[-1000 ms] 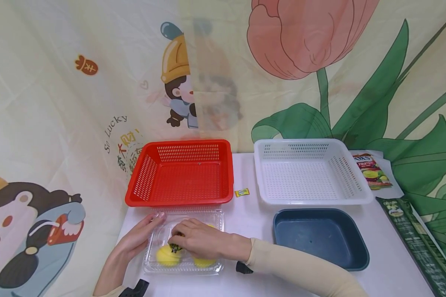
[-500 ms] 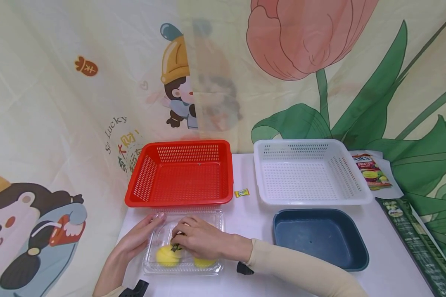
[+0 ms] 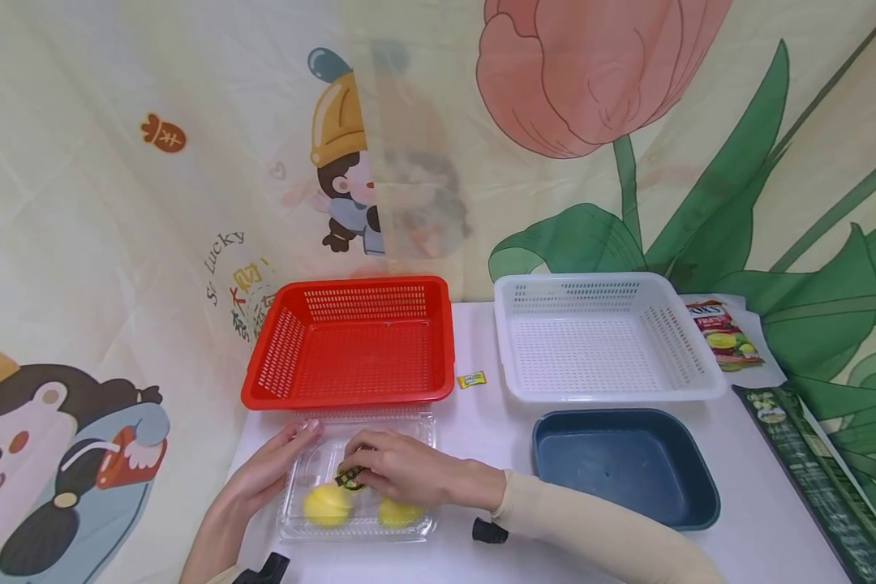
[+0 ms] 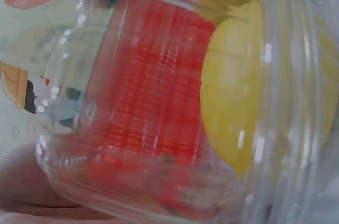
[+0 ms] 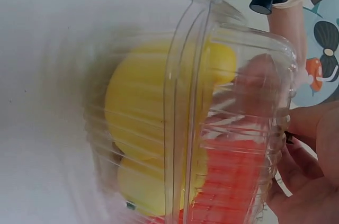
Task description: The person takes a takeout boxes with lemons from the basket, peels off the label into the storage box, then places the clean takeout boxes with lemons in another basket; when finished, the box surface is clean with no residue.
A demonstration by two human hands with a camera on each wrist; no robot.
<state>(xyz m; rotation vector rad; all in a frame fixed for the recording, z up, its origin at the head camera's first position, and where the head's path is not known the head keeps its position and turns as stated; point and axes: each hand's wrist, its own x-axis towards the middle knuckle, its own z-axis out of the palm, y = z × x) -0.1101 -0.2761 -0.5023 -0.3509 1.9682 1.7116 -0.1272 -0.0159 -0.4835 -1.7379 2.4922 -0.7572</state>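
Clear box with yellow fruit

Head view: box on white desk, just in front of red basket; fruit inside. Left hand, grip loose, fingers extended at box's left side. Right hand, grip narrow, pinching small dark patterned piece over lid.
Left wrist view: fruit behind clear ribbed wall.
Right wrist view: dark piece by right fingertips, at lid.

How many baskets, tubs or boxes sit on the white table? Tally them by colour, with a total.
Red rectangular plastic basket: 1
White rectangular plastic basket: 1
Dark blue rounded plastic tub: 1
Clear rectangular plastic box: 1
Total: 4
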